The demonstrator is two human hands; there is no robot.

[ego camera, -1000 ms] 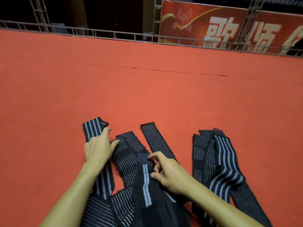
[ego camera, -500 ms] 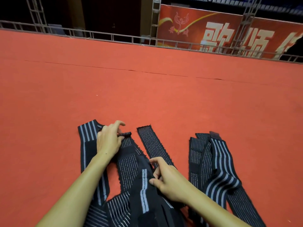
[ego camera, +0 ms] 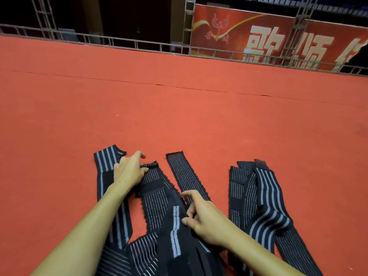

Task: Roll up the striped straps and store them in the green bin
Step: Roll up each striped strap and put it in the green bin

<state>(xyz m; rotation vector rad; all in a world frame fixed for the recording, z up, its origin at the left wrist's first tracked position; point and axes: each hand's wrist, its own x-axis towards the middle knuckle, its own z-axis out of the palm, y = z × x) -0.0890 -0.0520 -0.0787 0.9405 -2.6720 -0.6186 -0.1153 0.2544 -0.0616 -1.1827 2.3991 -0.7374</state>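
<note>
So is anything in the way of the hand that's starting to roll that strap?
No. The left hand already pinches the folded end of the strap, with nothing between them. The green bin isn't in view, so that path can't be judged.

Warm, even light falls from above onto the red carpet, which reads bright and saturated with no glare. Shadows are faint and soft under the forearms near each grip. Beyond the far carpet edge the background sinks into darkness, apart from a lit red banner. The wide lens bows the railing and stretches the frame corners. Fine detail is slightly soft throughout.
</note>
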